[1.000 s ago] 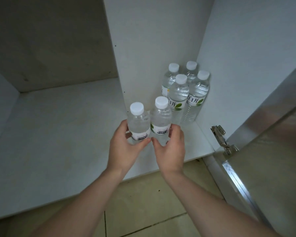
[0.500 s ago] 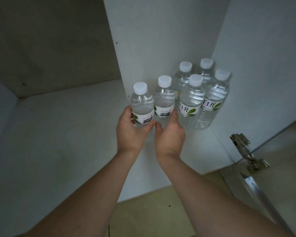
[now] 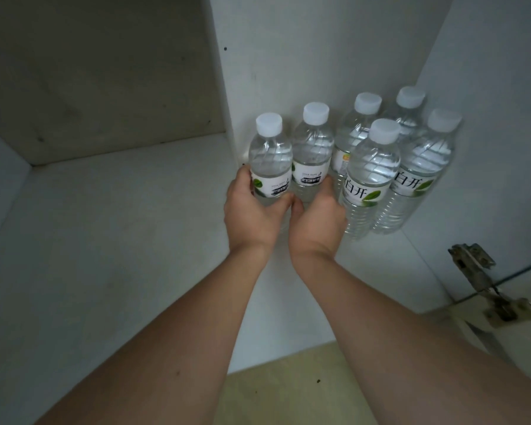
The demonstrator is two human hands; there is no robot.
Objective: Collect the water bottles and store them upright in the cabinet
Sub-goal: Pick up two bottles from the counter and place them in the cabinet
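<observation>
Two small clear water bottles with white caps stand upright side by side on the white cabinet shelf (image 3: 120,240). My left hand (image 3: 252,210) grips the left small bottle (image 3: 269,157) round its lower half. My right hand (image 3: 318,214) grips the right small bottle (image 3: 312,148) the same way. Just to their right several taller bottles (image 3: 371,167) with green-leaf labels stand upright in the back right corner, touching the small pair.
A vertical white divider panel (image 3: 288,56) rises behind the bottles. The cabinet's right wall (image 3: 488,72) closes the corner. A metal door hinge (image 3: 472,265) sits at the right, by the open door. Beige floor tile (image 3: 288,394) shows below the shelf edge.
Both hands have pushed the two small bottles deeper into the cabinet, from near the shelf's front edge to beside the taller bottles. The view has moved closer.
</observation>
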